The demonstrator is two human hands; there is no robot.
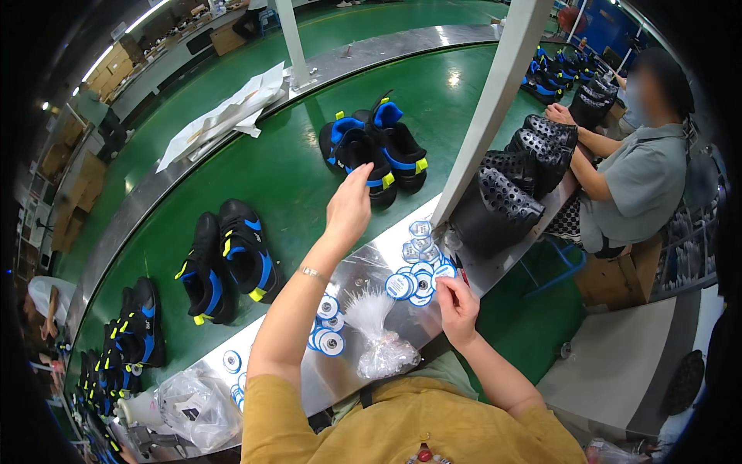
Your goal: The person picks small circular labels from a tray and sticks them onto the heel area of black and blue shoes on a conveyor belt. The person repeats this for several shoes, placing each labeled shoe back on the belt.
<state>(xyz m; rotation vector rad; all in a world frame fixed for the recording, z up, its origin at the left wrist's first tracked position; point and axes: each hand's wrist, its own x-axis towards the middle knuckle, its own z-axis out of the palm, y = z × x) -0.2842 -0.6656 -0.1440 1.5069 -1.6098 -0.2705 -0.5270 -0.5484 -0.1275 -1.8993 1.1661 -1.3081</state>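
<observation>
My left hand (352, 203) reaches forward over the heel of the nearer shoe (355, 151) in a black, blue and yellow-green pair. Its fingers are drawn together, and anything between them is hidden. The other shoe (398, 151) of the pair stands close beside it. My right hand (459, 308) is closed, its fingertips pinched at the edge of a pile of round blue-and-white tags (421, 286). It appears to grip one of these tags. Between my arms, a bundle of clear thin plastic fasteners (371, 313) lies on the metal ledge, next to more round tags (328, 332).
Another pair of shoes (232, 259) stands left on the green belt (301, 224), with several more beyond. A white post (495, 100) rises ahead. Right of it are black perforated items (510, 185) and a seated co-worker (638, 162). A clear plastic bag (197, 410) lies at lower left.
</observation>
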